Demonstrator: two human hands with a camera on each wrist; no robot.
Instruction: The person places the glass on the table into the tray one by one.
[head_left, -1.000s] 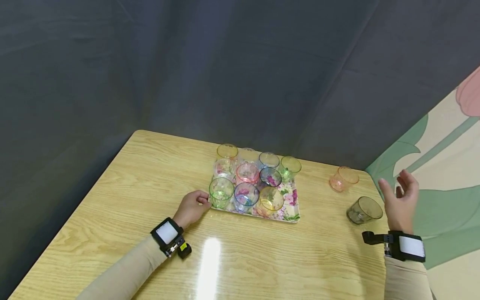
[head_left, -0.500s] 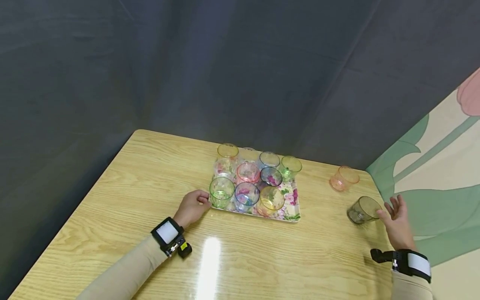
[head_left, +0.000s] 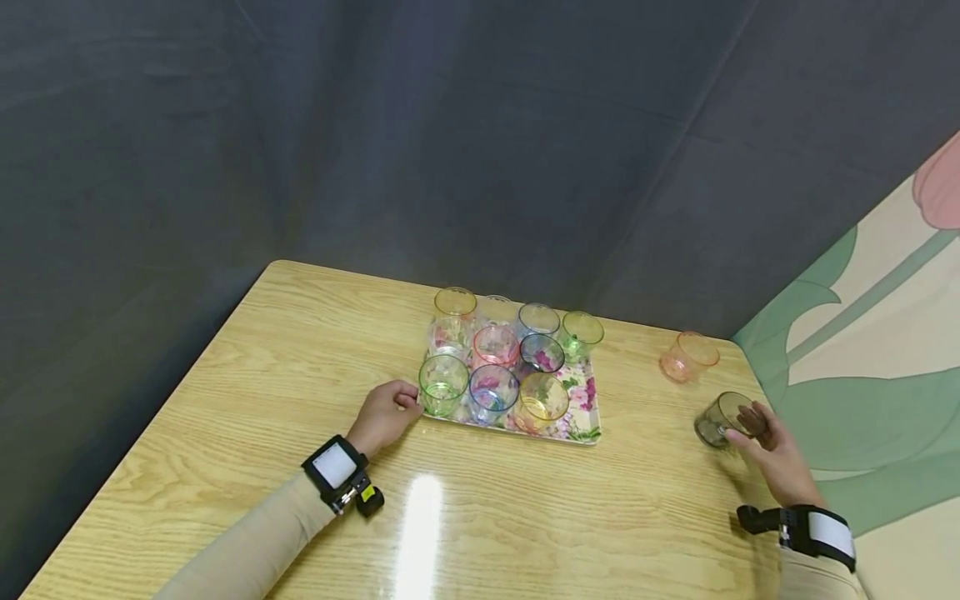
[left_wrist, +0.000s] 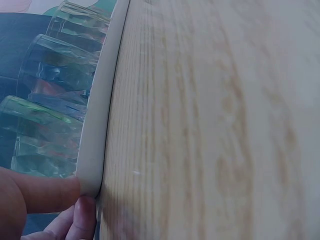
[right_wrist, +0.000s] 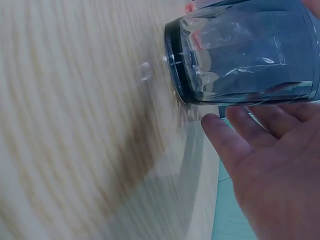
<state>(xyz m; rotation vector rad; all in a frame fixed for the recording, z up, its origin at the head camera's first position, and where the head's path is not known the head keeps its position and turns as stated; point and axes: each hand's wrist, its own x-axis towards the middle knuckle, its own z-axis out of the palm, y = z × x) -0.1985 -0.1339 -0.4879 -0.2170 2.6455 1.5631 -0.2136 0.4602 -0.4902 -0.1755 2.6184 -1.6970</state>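
Note:
My left hand pinches the near left corner of a flower-patterned tray, thumb on its rim and fingers low at the edge, as the left wrist view shows. Several clear coloured tumblers stand in rows on that tray, among them a green tumbler nearest this hand, a blue tumbler and a yellow tumbler. At the right, my right hand grips a smoky grey tumbler, thumb on the near side and fingers along the far side. That tumbler stands upright on the table.
An orange-pink tumbler stands behind the grey one, near the back right corner of the wooden table. A dark curtain hangs behind the table. Floral cloth is at the right edge.
My right hand has come down and left from beside the grey tumbler and now closes round it. The left hand, the tray and its tumblers have not moved.

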